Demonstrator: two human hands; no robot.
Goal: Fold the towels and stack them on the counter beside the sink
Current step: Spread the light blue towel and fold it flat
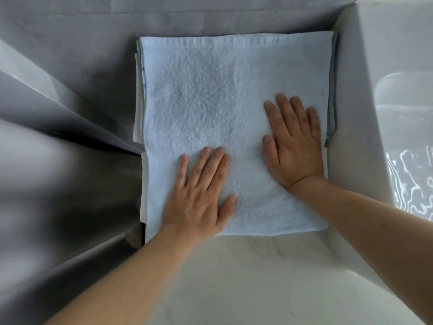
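A folded light blue towel lies flat on the pale counter, on top of a stack. Edges of other folded towels peek out at its left and right sides. My left hand presses flat on the near left part of the blue towel, fingers straight. My right hand lies flat on its right part, fingers spread and pointing away from me. Neither hand grips anything.
A white sink with water glinting in its basin sits directly right of the stack. Grey wall panels rise behind and to the left. The counter's left edge drops off beside my left wrist.
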